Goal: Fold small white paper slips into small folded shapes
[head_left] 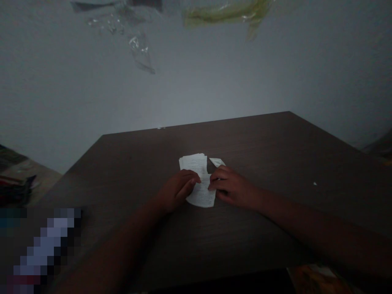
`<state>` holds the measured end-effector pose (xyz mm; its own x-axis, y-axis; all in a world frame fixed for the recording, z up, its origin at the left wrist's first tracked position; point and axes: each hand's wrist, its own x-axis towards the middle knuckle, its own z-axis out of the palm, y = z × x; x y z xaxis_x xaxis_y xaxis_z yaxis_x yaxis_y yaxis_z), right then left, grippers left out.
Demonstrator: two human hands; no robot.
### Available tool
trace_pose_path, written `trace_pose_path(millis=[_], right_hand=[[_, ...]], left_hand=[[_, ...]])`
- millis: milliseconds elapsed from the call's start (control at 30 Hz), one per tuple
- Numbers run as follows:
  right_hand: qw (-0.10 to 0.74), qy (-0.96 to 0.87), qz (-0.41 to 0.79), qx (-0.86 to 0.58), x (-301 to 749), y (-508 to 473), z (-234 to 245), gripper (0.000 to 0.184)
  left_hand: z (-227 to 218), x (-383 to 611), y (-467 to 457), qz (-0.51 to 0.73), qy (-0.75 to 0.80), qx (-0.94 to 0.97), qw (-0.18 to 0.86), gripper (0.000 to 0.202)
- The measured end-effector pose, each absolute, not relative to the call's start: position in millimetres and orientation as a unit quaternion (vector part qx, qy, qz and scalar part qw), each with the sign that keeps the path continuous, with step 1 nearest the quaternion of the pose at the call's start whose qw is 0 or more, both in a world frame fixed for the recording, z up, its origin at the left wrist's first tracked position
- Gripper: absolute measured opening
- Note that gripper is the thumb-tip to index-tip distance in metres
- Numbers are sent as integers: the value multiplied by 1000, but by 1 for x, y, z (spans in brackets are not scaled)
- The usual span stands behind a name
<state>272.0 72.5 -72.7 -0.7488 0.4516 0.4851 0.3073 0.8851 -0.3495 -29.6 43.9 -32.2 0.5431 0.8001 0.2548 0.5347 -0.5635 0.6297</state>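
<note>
Well — L hand (177, 190) & R hand (229, 185) curled on printed paper (196, 165); grip unclear; print unreadable.

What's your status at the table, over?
Left hand on printed paper sheets. Right hand at their edge. White paper piece beside them, on dark wooden table.

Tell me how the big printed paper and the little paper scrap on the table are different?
The printed paper is much bigger than the paper scrap. The printed paper shows lines of small text, but no writing can be seen on the paper scrap. The printed paper sits under the left hand and the right hand, while the paper scrap lies just past the right hand. Both are white and lie on the dark wood-grain table.
</note>
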Motion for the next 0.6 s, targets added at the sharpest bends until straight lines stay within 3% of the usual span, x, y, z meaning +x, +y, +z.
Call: trace_pose_path(millis=[133,333,600], right_hand=[[224,-948,133,-180,271,73,-74,29],[199,-955,130,-179,273,72,-69,32],[158,-965,95,-187,275,58,-49,19]], left_hand=[[-35,-32,52,231,442,844,200,46],[-44,-41,64,195,477,845,143,34],[-61,-45,73,171,488,850,99,30]])
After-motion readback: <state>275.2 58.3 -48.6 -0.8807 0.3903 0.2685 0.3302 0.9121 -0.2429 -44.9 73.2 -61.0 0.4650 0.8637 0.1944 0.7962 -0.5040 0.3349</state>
